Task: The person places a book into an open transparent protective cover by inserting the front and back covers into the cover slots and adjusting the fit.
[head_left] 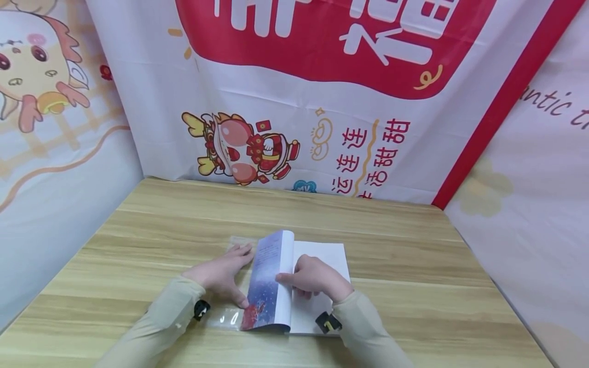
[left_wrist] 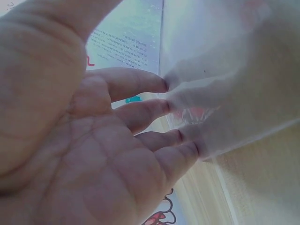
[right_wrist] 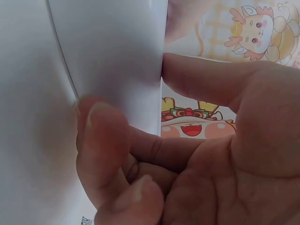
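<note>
A book with a blue-purple cover (head_left: 266, 271), red at its lower corner, lies on the table. That cover is bent over in a curve above a white page (head_left: 324, 250). Clear plastic film (head_left: 225, 318) extends to its left. My left hand (head_left: 224, 272) rests on the film, its fingers stretched out and its thumb touching the cover's lower left edge; in the left wrist view the fingers (left_wrist: 145, 112) meet the translucent film. My right hand (head_left: 317, 277) pinches the curved fold, thumb outside and curled fingers (right_wrist: 103, 140) inside against the white paper.
The wooden table (head_left: 414, 286) extends around the book. A printed cloth (head_left: 285, 92) with red and white designs hangs at the table's back edge, and patterned cloths (head_left: 60, 153) hang at both sides. Each wrist wears a small black device (head_left: 329, 323).
</note>
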### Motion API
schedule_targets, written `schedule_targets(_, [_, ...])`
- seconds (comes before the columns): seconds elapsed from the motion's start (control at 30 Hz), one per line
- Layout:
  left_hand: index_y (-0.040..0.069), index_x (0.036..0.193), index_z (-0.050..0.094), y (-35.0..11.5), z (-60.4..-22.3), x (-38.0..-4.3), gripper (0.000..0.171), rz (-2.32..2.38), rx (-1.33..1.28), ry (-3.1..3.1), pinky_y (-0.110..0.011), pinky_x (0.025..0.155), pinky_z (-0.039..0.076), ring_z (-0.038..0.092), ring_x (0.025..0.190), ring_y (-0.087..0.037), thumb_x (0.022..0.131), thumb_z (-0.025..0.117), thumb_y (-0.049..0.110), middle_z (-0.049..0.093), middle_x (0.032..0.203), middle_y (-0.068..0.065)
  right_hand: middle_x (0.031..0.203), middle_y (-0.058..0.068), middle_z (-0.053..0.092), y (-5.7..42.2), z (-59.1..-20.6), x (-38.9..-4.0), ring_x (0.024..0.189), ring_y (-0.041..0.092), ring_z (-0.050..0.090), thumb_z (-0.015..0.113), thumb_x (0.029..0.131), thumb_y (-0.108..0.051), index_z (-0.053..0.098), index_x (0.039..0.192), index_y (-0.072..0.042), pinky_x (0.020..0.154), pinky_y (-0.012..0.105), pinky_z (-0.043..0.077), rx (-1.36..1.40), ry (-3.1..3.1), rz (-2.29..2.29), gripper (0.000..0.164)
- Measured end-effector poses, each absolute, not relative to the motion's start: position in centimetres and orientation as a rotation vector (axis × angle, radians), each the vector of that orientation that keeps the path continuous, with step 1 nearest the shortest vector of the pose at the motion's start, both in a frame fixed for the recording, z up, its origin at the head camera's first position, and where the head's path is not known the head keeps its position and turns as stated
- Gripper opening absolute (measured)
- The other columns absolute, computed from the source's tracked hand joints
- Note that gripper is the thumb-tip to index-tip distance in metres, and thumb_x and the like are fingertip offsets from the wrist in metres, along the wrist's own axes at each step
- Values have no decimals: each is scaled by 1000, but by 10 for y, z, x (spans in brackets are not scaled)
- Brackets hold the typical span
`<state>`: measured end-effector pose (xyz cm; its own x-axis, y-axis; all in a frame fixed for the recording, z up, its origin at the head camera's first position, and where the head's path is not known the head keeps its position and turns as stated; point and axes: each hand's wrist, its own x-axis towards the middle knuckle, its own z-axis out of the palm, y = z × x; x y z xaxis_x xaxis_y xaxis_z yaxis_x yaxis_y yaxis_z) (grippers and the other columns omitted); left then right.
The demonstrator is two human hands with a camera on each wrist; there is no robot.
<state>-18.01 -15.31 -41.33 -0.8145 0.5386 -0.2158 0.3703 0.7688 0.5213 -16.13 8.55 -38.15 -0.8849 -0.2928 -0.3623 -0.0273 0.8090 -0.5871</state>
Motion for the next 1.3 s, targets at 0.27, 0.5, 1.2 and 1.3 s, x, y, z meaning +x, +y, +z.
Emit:
schedule_targets(0.27, [-2, 151, 29, -154, -415, -179, 120, 662, 697, 2614, -58, 115, 9, 6, 145, -42, 57, 93, 38, 13, 159, -21, 57, 6, 60, 83, -384, -160, 49, 18, 54, 69, 90, -42, 61, 66, -7, 46, 30, 39, -238, 2567, -818, 43])
schedule_targets(0.5, [-2, 151, 30, -154, -414, -176, 119, 672, 684, 2616, -57, 115, 8, 6, 145, -41, 57, 93, 37, 13, 159, -20, 56, 6, 59, 81, -386, -158, 48, 16, 52, 69, 91, -40, 58, 63, -9, 46, 29, 38, -239, 2583, -813, 43])
schedule_targets(1.2, [-3, 149, 32, -153, -415, -178, 119, 653, 693, 2620, -58, 115, 9, 7, 145, -42, 56, 93, 38, 14, 159, -21, 54, 5, 56, 79, -385, -158, 48, 17, 52, 70, 90, -39, 58, 63, -9, 46, 28, 39, -257, 2612, -795, 43])
schedule_targets(1.3, [-3, 149, 32, -152, -414, -178, 118, 645, 696, 2626, -57, 115, 10, 7, 145, -42, 57, 93, 38, 14, 159, -21, 56, 6, 57, 79, -385, -158, 49, 18, 53, 70, 90, -39, 59, 65, -8, 47, 28, 40, -256, 2626, -787, 41])
